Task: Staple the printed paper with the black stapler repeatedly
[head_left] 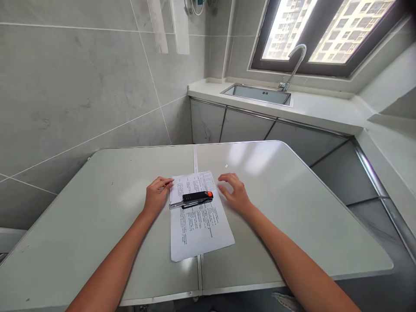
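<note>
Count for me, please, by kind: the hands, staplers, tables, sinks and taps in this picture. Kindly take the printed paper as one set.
Left hand and right hand: 2
Stapler: 1
Printed paper: 1 set; the number of sheets is unclear
Table: 1
Sink: 1
Tap: 1
Total: 7

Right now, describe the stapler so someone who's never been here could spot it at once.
Start at the pale table, then the printed paper between the left hand and right hand. On it lies the stapler: black, orange-red at its right end, a silver strip jutting left, the only dark object on the white paper.
</note>
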Motion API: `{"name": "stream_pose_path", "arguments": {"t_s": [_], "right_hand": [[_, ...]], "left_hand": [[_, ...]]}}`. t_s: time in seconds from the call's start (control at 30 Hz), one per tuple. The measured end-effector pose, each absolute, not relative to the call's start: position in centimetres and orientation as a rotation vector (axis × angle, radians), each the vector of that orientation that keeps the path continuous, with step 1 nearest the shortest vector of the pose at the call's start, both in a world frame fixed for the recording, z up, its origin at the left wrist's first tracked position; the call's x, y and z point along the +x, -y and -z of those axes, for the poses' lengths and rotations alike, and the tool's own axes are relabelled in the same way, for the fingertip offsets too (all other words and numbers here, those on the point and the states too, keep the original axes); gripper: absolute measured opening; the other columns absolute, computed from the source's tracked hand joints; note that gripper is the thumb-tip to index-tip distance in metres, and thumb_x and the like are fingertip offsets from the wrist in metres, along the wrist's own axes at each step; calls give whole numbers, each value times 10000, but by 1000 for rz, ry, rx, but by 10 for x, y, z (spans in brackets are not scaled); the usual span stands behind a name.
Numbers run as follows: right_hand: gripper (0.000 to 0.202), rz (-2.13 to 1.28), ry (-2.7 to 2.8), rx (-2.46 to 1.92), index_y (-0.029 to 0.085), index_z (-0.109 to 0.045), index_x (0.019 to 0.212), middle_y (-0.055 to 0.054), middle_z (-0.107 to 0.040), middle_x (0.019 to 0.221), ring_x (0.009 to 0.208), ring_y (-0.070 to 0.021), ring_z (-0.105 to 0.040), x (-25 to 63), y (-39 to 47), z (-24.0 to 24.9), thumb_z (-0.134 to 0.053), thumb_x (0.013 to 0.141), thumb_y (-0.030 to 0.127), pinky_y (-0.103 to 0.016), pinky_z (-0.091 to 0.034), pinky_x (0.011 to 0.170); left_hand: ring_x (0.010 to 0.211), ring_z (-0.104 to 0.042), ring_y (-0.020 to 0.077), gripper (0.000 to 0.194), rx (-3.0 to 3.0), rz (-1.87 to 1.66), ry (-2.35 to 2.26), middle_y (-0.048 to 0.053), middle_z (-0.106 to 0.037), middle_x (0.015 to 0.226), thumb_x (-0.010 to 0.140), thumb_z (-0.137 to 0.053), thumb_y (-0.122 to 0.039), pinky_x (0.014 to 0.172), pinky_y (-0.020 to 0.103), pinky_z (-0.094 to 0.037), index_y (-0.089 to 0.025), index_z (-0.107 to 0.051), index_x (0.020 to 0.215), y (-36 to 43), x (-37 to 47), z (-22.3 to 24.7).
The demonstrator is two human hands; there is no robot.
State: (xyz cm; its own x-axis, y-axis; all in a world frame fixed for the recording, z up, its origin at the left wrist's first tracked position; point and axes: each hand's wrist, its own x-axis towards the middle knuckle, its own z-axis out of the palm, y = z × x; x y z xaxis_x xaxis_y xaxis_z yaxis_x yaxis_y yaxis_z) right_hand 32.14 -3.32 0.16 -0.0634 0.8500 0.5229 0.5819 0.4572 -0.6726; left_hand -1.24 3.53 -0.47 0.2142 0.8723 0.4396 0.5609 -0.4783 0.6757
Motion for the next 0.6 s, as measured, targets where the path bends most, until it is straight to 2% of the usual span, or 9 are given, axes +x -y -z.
{"name": "stream_pose_path", "arguments": {"t_s": [0.1,0.17,0.33,0.6], "right_hand": [[433,-626,1928,-1151,274,-598,1340,-95,-663,1309,1210,-274,-613,297,39,2,-717,933,360,-456,-526,1011],[533,-691,2007,-1141,285,-566,1399,-91,-671,1308,1201,-276,-624,285,39,9,-757,905,335,-465,-518,1024],[308,-712,1904,-1151,270,-664,1183,-46,-727,1079,975,-228,-677,281,40,21,-742,889,217,-385,-546,871],[226,-588,1676,-1219,241,-671,1063,-36,-717,977,864,-213,-652,294,41,15,-732,845,248,-358,-531,799]], "left_hand": [[902,-642,190,163,2080,-1207,-1283,50,-693,987,969,-661,-316,756,313,-523,-261,-806,1020,-25,-2,0],[925,-651,191,146,2047,-1242,-1251,52,-703,1008,963,-675,-305,797,326,-538,-259,-807,1005,-22,2,-3],[864,-682,180,99,2000,-1271,-1130,33,-762,935,940,-725,-276,787,336,-551,-253,-807,989,-15,6,-8],[899,-718,209,107,2274,-1161,-789,28,-806,924,902,-780,-258,821,388,-591,-283,-817,999,-4,18,-5]]}}
